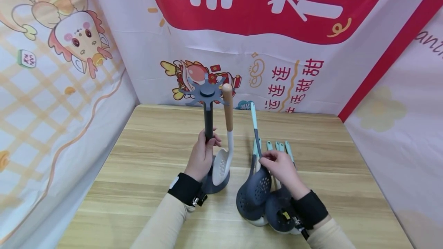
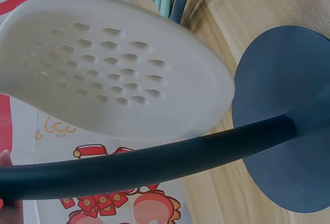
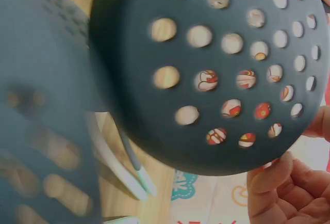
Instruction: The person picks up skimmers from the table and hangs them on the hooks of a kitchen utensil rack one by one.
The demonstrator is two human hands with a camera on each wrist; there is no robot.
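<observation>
My left hand [image 1: 200, 159] grips the dark pole [image 1: 209, 122] of an upright utensil stand, below its star-shaped hook top [image 1: 206, 90]. The stand's round base [image 2: 281, 79] rests on the table. Beside the pole is a white perforated skimmer [image 2: 118, 74] with a wooden handle [image 1: 228, 110], upright, its bowl low near the base. My right hand [image 1: 282, 169] pinches the neck of a dark grey skimmer [image 3: 216, 74] with round holes and a mint handle end [image 1: 253, 114]. This skimmer is raised over the other utensils, handle up, bowl down.
Several utensils with mint handle ends [image 1: 288, 148] lie together at the right, among them a dark skimmer [image 1: 243, 204] and a dark slotted head [image 1: 275, 216]. The wood-grain table [image 1: 149, 156] meets printed cloth walls [image 1: 138, 49] at the back and sides.
</observation>
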